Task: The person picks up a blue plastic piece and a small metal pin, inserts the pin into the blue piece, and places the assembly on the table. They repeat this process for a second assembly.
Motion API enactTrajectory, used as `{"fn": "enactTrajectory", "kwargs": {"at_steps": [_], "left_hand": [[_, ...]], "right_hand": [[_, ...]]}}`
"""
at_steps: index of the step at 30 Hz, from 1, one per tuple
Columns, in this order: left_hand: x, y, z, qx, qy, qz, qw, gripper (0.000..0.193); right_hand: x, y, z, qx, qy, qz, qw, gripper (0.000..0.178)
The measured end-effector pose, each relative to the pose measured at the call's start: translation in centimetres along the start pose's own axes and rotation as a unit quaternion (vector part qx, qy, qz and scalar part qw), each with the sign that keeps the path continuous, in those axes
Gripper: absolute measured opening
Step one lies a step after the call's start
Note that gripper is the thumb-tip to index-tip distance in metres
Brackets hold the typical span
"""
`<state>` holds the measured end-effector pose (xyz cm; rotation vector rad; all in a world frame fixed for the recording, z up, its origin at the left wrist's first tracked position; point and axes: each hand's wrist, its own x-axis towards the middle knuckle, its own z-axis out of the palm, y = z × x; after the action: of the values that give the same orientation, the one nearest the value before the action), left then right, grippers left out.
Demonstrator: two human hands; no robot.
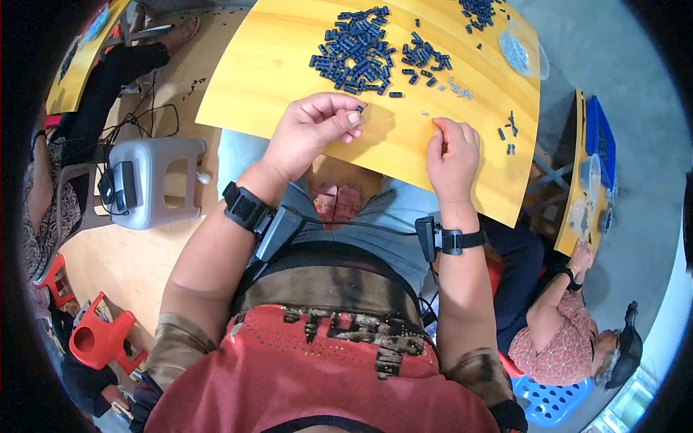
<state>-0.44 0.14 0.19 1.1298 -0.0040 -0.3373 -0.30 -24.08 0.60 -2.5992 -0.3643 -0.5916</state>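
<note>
My left hand is curled near the front edge of the yellow tabletop, thumb and forefinger pinched narrow on a small dark plastic piece that pokes out at the fingertips. My right hand rests just beside it along the same front edge, fingers folded in and the forefinger tip pressed to the board; I cannot tell whether anything sits inside that grip. A tiny pale metal part lies on the wood between my two hands, just clear of the right forefinger. Further back, toward the middle of the tabletop, lies the big heap of dark plastic pieces, with a few small metal bits scattered at its right. A clear plastic bag lies near the right edge, and a few stray dark pieces lie below it
</note>
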Motion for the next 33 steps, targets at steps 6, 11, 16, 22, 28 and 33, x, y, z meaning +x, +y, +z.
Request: {"fn": "enactTrajectory", "kwargs": {"at_steps": [6,11,16,22,28,33], "left_hand": [[0.0,0.09,-0.03,0.009,0.001,-0.001,1.0,0.021],[-0.14,0.1,-0.05,0.001,0.001,0.001,1.0,0.02],[-0.14,-0.13,-0.19,-0.001,-0.002,0.004,1.0,0.02],[-0.12,-0.17,-0.24,0.003,-0.003,0.006,1.0,0.02],[-0.1,-0.08,-0.16,0.001,0.002,0.004,1.0,0.02],[-0.16,-0.09,-0.21,0.004,0.003,0.0,1.0,0.02]], "right_hand": [[-0.04,-0.02,0.08,-0.01,-0.001,-0.002,1.0,0.015],[-0.08,-0.07,0.09,-0.008,0.003,-0.005,1.0,0.015],[-0.15,-0.15,0.06,-0.015,-0.002,0.004,1.0,0.014],[-0.18,0.03,0.14,-0.009,0.0,-0.001,1.0,0.015],[-0.12,0.0,0.18,-0.013,0.001,-0.001,1.0,0.015],[-0.19,-0.11,0.11,-0.016,-0.001,0.005,1.0,0.014]]}}
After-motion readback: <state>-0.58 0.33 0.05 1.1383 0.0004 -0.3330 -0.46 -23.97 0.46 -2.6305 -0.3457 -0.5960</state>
